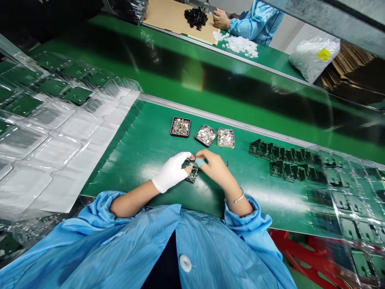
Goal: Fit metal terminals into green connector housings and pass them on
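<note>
On the green table, a small dark part [192, 176] with metal edges lies under my hands. My left hand [172, 170], in a white glove with bare fingertips, holds the part at its left side with thumb and fingers. Bare apart from a blue cover on one finger, my right hand [212, 165] is bent over the part's upper right, its fingertips close to those of my left hand. Whatever those right fingertips pinch is too small to make out. Beyond the hands stand a black tray [180, 135] and two more trays [205, 135] [226, 138], all filled with small metal pieces.
Clear plastic trays [60, 116] with green parts are at the left, more trays [345, 180] at the right. Rows of dark parts [285, 154] lie right of the metal pieces. Across the green conveyor [168, 86], another person's hand [221, 19] rests near black parts [196, 18].
</note>
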Tool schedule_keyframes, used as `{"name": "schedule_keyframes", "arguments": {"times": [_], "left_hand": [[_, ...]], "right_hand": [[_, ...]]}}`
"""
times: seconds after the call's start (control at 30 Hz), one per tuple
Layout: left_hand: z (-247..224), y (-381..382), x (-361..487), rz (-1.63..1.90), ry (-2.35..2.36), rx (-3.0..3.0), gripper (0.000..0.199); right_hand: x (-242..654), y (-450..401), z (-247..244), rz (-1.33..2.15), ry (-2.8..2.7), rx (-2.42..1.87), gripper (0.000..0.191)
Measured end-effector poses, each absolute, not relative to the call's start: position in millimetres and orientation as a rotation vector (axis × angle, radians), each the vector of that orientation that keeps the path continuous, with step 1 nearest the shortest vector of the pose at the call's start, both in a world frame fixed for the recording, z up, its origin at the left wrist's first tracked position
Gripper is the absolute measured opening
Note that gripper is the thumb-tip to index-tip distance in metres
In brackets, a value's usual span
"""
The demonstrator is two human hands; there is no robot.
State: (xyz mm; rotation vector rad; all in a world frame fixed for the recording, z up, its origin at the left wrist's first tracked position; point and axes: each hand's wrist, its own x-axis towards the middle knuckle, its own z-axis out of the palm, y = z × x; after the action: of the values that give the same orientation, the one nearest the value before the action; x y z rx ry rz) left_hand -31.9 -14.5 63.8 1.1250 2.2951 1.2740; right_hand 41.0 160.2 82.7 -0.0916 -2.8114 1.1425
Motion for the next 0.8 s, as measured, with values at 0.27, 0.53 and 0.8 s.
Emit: {"name": "schedule_keyframes", "arguments": {"times": [0.27, 0.53, 0.8], "left_hand": [[64.5, -26.8, -47.7, 1.340, 2.295, 0.979, 0.028], [67.9, -34.8, -59.6, 1.388, 2.324, 0.934, 0.026], [76.8, -25.0, -60.2, 1.360, 2.365, 0.966, 0.026]], "right_hand": [[-32.7, 205.2, 88.1, 0.243, -3.214, -0.331, 0.029], [-32.0, 201.3, 83.8, 0.226, -3.176, -0.368, 0.034], [-16.0, 211.0, 65.1, 0.727, -2.823, -0.413, 0.040]]}}
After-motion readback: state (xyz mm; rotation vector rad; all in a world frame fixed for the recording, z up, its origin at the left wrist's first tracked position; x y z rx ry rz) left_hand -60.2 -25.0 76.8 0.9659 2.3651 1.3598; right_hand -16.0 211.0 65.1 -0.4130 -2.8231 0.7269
